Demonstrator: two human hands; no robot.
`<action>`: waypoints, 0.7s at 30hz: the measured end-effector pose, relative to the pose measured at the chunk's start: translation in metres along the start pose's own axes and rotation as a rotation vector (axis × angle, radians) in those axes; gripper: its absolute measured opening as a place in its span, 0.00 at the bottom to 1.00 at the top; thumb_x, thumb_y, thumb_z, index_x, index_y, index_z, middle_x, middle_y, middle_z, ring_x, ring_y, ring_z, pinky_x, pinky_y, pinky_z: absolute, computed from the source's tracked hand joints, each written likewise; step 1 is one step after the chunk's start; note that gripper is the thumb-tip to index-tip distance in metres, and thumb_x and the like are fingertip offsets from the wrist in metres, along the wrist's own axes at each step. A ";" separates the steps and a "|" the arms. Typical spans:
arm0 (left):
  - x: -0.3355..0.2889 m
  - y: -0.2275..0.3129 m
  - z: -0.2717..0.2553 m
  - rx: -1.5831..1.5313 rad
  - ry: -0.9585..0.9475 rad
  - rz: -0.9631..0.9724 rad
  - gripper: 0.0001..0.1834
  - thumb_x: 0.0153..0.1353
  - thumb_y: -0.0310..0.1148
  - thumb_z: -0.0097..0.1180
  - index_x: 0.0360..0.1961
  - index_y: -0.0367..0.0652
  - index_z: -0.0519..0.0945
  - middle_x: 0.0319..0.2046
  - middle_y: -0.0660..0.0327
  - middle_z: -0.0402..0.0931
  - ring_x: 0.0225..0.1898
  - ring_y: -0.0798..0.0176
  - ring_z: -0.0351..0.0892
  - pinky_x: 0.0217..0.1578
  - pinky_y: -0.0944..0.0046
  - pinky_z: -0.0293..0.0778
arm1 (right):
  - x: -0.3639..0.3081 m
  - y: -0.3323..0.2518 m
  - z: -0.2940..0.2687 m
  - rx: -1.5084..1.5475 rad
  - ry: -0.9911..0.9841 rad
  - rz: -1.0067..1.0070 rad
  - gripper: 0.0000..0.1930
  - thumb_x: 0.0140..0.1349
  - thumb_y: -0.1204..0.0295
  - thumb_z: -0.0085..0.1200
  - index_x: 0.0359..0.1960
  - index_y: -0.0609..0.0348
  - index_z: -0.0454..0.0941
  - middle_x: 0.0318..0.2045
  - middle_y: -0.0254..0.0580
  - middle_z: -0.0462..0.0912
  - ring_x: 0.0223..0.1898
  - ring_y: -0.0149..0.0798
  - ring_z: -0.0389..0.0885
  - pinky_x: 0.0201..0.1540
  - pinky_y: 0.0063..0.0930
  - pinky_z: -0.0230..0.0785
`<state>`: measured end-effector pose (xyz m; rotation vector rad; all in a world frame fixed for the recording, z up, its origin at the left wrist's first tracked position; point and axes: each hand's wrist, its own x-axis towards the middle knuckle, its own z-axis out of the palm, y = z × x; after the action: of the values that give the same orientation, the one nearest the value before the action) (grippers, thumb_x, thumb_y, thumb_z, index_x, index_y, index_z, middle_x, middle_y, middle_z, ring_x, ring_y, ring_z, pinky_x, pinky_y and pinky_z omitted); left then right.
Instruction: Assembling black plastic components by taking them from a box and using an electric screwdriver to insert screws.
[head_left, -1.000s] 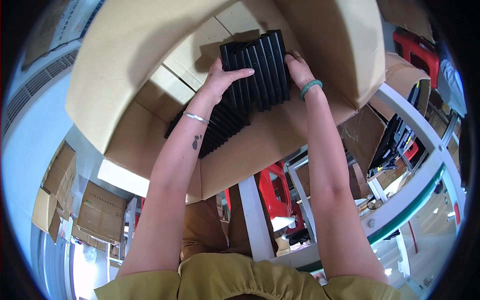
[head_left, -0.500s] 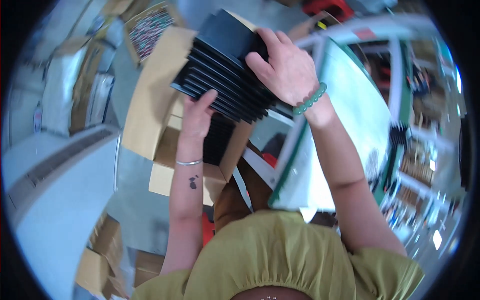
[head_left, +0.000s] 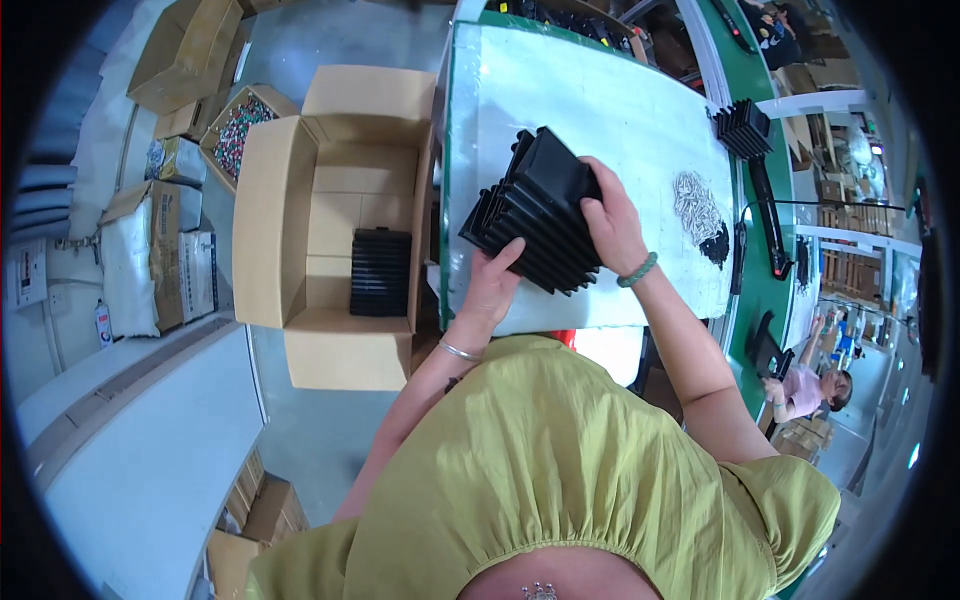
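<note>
A stack of black ribbed plastic parts [head_left: 540, 205] is held between my two hands over the white-topped worktable. My left hand [head_left: 490, 288] grips its near left corner, thumb lying on the ridged side. On the right, my right hand [head_left: 615, 222] clasps the far right side, its fingers partly hidden behind the stack. To the left stands an open cardboard box [head_left: 272, 220] with its flaps spread. More black ribbed parts [head_left: 380, 275] lie inside it, at the near right corner.
The worktable [head_left: 620, 90] has green edging and bears a pile of small silvery pieces [head_left: 695, 205] beside small black pieces [head_left: 716, 246]. Another black ribbed stack [head_left: 743, 130] stands beyond its right side. A carton of small coloured items [head_left: 245, 130] sits behind the box. Far right, a person [head_left: 803, 388] works.
Both hands have carried the black stack from above the cardboard box to the right, over the worktable. My view has turned with it, so the box now shows fully at left.
</note>
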<state>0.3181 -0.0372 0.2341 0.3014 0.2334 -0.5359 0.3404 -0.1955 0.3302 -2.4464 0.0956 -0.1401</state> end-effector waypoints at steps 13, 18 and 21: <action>-0.052 0.050 0.009 2.033 0.377 -0.296 0.25 0.47 0.51 0.61 0.24 0.35 0.75 0.24 0.51 0.76 0.29 0.51 0.75 0.35 0.62 0.70 | -0.042 0.047 0.007 -0.076 0.093 -0.059 0.25 0.49 0.68 0.47 0.52 0.54 0.68 0.35 0.41 0.73 0.37 0.43 0.72 0.41 0.37 0.61; 0.010 0.092 0.029 1.845 0.366 0.273 0.25 0.57 0.51 0.51 0.42 0.38 0.73 0.39 0.49 0.73 0.46 0.61 0.70 0.42 0.64 0.66 | -0.049 0.034 0.014 -0.129 0.137 -0.030 0.25 0.50 0.65 0.48 0.53 0.52 0.68 0.36 0.41 0.73 0.38 0.43 0.72 0.44 0.37 0.60; 0.017 0.083 0.043 1.500 0.356 -0.156 0.28 0.58 0.48 0.49 0.53 0.40 0.66 0.51 0.47 0.65 0.56 0.56 0.62 0.51 0.61 0.62 | -0.052 0.036 0.011 -0.116 0.112 -0.007 0.25 0.50 0.64 0.47 0.54 0.52 0.68 0.37 0.41 0.73 0.40 0.44 0.71 0.45 0.38 0.60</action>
<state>0.3829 0.0081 0.2876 1.8567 0.1578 -0.7333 0.2894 -0.2103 0.2949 -2.5543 0.1486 -0.2818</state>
